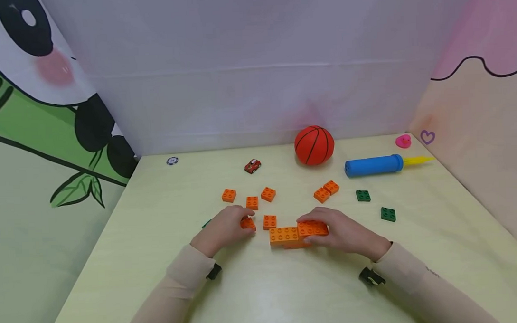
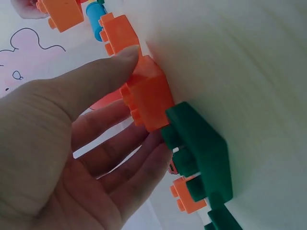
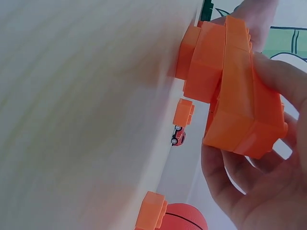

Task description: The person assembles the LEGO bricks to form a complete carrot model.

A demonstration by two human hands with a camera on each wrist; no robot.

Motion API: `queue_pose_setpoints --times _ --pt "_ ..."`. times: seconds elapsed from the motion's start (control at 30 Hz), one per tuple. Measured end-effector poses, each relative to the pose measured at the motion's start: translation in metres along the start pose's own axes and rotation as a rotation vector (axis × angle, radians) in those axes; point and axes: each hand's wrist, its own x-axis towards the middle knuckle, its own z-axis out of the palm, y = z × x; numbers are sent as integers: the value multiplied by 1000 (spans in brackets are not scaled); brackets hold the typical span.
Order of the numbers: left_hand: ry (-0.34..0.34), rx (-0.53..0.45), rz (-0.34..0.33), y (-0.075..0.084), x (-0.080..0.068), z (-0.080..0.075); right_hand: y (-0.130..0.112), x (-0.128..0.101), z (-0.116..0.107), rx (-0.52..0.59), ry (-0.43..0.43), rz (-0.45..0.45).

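My left hand [image 1: 242,220] pinches a small orange brick [image 2: 148,96] between thumb and fingers; the brick rests on the yellow table [image 1: 263,285]. A green brick [image 2: 201,148] lies right beside it, mostly hidden behind the hand in the head view. My right hand [image 1: 325,231] grips a stack of joined orange bricks [image 1: 293,235] from its right end, fingers [image 3: 225,187] curled round it, low on the table. One loose orange brick [image 1: 269,222] sits between the two hands.
Several loose orange bricks [image 1: 268,194] lie beyond the hands, and two green bricks [image 1: 388,214] sit to the right. Farther back are an orange ball [image 1: 314,145], a blue pump [image 1: 374,165], a red toy car [image 1: 252,166] and a pink duck [image 1: 403,140]. Walls enclose three sides.
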Motion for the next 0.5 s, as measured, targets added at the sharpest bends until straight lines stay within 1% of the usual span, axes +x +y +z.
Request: queue_pose_setpoints --times 0.13,0.27,0.37,0.43,0.5 --pt "-11 29 11 -2 1 1 0 2 1 4 -3 7" --pt "27 22 52 1 -4 -2 1 3 2 2 1 0" --pt "65 -44 114 8 -10 -5 0 4 1 -2 5 -6" --pt "82 -116 181 13 -13 -5 1 4 2 -6 6 -9" --pt "82 -203 259 21 -14 -2 1 5 2 -6 6 -15"
